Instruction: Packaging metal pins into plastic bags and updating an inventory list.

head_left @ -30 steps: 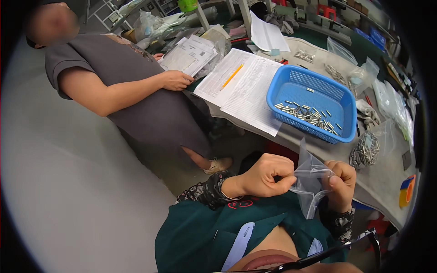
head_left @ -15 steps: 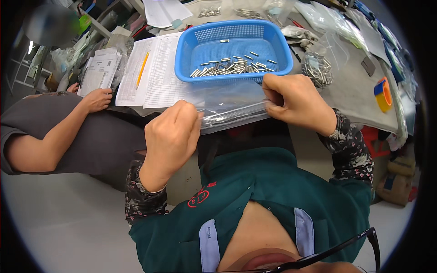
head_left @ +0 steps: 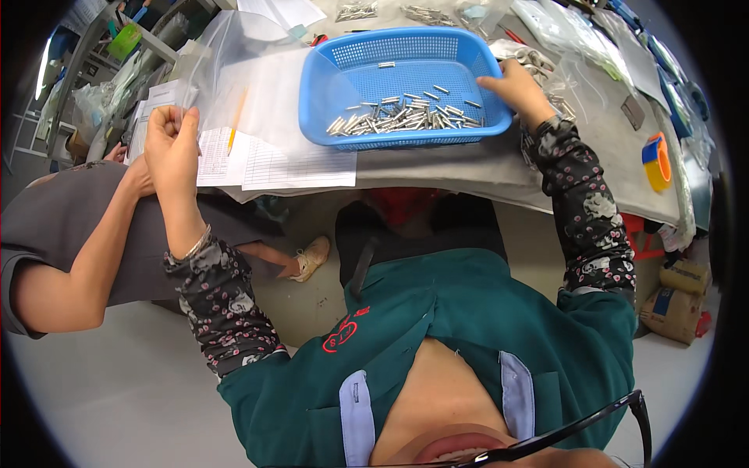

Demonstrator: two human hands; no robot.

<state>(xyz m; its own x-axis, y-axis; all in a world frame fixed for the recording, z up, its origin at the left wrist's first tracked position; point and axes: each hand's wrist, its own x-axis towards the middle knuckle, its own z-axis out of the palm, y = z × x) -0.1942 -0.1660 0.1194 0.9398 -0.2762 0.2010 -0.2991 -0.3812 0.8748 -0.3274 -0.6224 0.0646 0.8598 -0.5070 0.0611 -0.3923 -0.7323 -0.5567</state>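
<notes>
Apparently, the clear bag (head_left: 253, 86) points lengthwise toward the basket (head_left: 406, 142).

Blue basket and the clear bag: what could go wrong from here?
1. The blue basket sits near the table's front edge with the right hand at its right rim; a hard tug might tip it and spill the loose metal pins.
2. The clear bag, held only by the left hand, overlaps the basket's left side in view and could snag.
3. A co-worker's hand appears close to the left hand; they might bump.
</notes>
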